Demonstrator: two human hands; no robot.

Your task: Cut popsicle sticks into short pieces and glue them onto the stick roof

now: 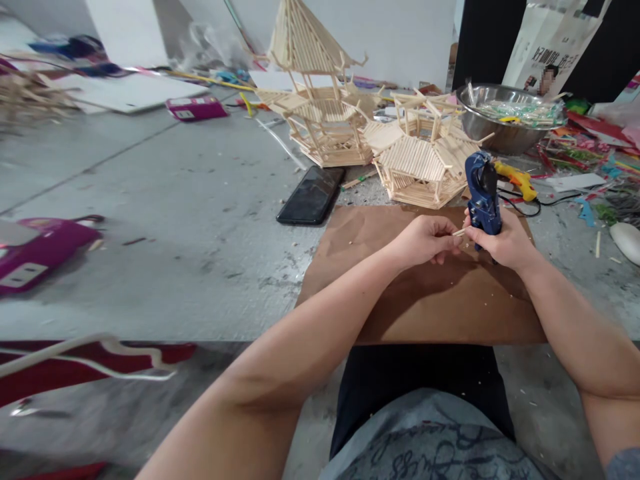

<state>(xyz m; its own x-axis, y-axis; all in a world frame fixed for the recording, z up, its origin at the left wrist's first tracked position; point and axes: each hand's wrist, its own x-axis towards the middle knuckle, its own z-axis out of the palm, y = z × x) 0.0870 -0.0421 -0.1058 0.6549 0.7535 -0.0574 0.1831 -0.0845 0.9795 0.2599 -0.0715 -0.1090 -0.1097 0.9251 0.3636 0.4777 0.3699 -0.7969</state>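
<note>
My right hand is closed around the handles of a blue hand cutter, its head pointing up. Between my left hand and my right fingertips is a short, thin wooden stick, pinched by the left fingers. Both hands are above a sheet of brown paper dotted with small pale bits. Just beyond them stands a low, many-sided model of wooden sticks. To its left rises a taller stick pagoda with a pointed roof.
A black phone lies left of the paper. Behind on the right are a metal bowl of wrapped sticks and a yellow glue gun with a cord. Purple boxes sit on the left of the grey table.
</note>
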